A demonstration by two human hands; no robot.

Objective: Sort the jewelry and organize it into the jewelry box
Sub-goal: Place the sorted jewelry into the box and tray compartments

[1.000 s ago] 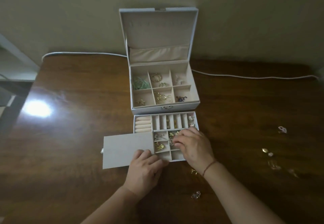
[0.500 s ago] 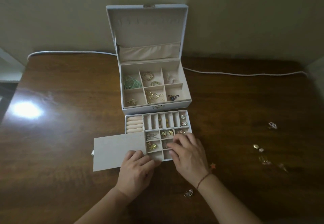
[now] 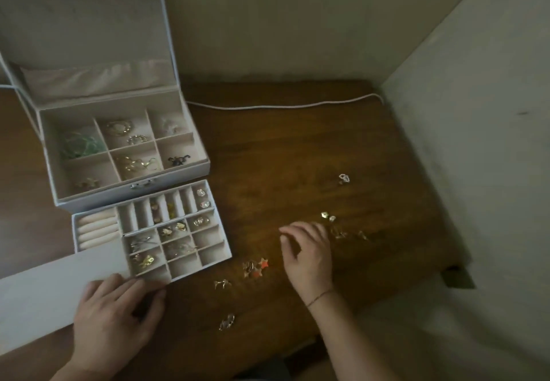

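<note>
The white jewelry box [image 3: 205, 169] stands open at the left, its upper compartments holding green, gold and dark pieces. In front of it lies the divided tray [image 3: 227, 251] with ring rolls and small earrings, half under a flat white lid [image 3: 53, 291]. My left hand [image 3: 114, 318] rests on the lid's near corner and the tray's front edge, fingers spread. My right hand [image 3: 308, 251] hovers over the table to the right of the tray, fingers loosely curled, holding nothing I can see. Loose pieces lie around it: orange star earrings [image 3: 257, 266], a gold piece [image 3: 222, 284], a clear ring [image 3: 227, 321].
More loose jewelry lies further right: a silver piece [image 3: 343, 178], small studs [image 3: 327, 216] and gold pieces [image 3: 339, 233]. A white cable [image 3: 282, 106] runs along the back of the wooden table [image 3: 282, 148]. A wall [image 3: 476, 142] borders the table's right edge.
My right hand left the tray and moved right over the table toward the loose pieces. The view swung right, so the box now sits at the left. My left hand stayed on the lid.
</note>
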